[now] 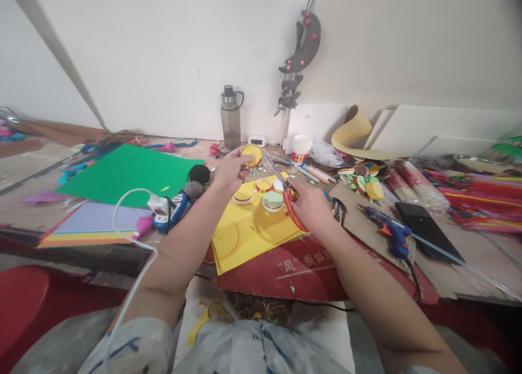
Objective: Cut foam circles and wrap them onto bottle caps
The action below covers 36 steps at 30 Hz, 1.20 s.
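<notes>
Pinched in my left hand [231,170] is a round yellow disc [252,155] with a pale rim, raised above the work area. My right hand [312,204] grips a pair of scissors with orange handles [292,210], its blades pointing up and left toward the disc. Whether the blades touch the disc I cannot tell. Below both hands lie yellow sheets [232,251], with a circle outline drawn at the left. Several round pieces rest on them, among them a green-topped disc [273,201] and a yellow-topped disc [243,195].
A glue gun [391,230] and a black phone [424,227] lie at the right. Behind stand a water bottle [231,118] and a paper cup [302,147]. Green sheet [130,173] and a white plug [160,206] with its cable are at the left.
</notes>
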Each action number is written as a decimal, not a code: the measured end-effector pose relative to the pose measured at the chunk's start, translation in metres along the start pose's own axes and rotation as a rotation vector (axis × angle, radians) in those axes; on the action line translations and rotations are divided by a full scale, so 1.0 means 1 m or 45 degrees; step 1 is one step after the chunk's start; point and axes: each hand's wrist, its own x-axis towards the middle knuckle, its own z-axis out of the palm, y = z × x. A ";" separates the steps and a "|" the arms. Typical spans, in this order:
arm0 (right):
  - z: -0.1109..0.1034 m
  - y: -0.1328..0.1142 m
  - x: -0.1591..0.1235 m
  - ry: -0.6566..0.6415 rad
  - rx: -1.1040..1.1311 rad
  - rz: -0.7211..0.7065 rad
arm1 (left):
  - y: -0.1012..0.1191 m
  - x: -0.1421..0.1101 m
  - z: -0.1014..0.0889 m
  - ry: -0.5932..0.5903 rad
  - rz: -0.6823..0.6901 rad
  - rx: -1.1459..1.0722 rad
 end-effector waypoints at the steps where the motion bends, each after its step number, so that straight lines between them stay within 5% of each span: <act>1: 0.000 -0.001 0.000 -0.005 -0.022 0.010 | 0.000 0.000 0.000 -0.005 -0.001 0.001; 16: -0.002 -0.004 -0.001 -0.012 -0.293 0.089 | -0.002 -0.002 0.003 -0.023 -0.072 -0.017; 36: -0.002 0.002 -0.001 0.021 -0.235 0.048 | -0.006 0.001 0.001 -0.008 -0.017 0.046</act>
